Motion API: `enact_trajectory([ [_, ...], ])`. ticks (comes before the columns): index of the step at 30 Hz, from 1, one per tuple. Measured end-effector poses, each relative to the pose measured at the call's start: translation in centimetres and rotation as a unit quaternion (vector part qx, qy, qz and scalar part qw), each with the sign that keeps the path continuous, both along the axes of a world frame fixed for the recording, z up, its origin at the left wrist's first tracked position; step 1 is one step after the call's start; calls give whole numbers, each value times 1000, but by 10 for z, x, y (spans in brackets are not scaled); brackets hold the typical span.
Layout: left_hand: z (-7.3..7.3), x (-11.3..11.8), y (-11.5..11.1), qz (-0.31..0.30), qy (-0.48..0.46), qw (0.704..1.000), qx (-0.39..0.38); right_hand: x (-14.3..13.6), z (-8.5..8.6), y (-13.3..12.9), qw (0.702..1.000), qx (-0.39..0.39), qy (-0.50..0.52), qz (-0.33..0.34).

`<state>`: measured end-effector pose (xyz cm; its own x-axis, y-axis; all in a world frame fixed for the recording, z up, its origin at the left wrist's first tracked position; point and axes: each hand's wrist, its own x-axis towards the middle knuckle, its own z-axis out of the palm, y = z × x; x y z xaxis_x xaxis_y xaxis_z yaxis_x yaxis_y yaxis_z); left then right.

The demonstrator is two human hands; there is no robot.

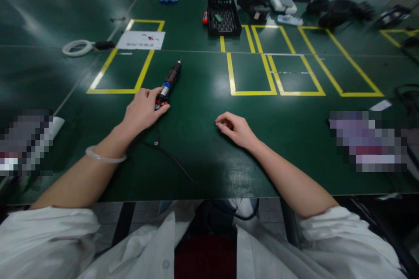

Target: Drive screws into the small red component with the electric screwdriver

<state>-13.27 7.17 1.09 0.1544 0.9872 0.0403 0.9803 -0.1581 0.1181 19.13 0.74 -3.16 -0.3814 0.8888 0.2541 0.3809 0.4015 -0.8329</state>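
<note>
My left hand (144, 107), below a pale bangle on the wrist, is closed around the rear end of a black electric screwdriver (171, 79) with a blue and silver band. Its bit points away from me, up and slightly right. Red parts (160, 104) show between thumb and fingers; part of the tool's rear is hidden by the hand. A thin black cable (176, 162) runs from below that hand toward the table's front edge. My right hand (238, 129) rests on the green table (196, 139), fingers curled toward the thumb, and I see nothing in it.
Yellow tape frames (252, 93) mark the table. At the back stand a black tray (225, 30) holding a small green piece and a red object (205, 18) beside it. A white roll (77, 48) and a printed sheet (141, 40) lie left. Blurred-out items sit at both sides.
</note>
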Motion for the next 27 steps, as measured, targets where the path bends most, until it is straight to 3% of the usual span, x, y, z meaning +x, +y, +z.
enact_trajectory([
  [6,3,-66,34,82,33,996,-14,0,1,-1,1000,-6,-3,8],
  [11,2,-95,51,129,45,991,-8,0,2,-1,1000,-10,-8,11],
  [15,6,-90,43,125,64,988,56,0,3,-2,1000,-13,-7,12],
  [19,9,-76,35,109,87,989,49,0,3,-2,1000,-5,-12,18],
  [26,24,-75,54,211,23,976,56,0,-1,-1,1000,7,-10,21],
  [27,26,-72,56,197,-6,978,67,0,0,-1,1000,8,-10,21],
])
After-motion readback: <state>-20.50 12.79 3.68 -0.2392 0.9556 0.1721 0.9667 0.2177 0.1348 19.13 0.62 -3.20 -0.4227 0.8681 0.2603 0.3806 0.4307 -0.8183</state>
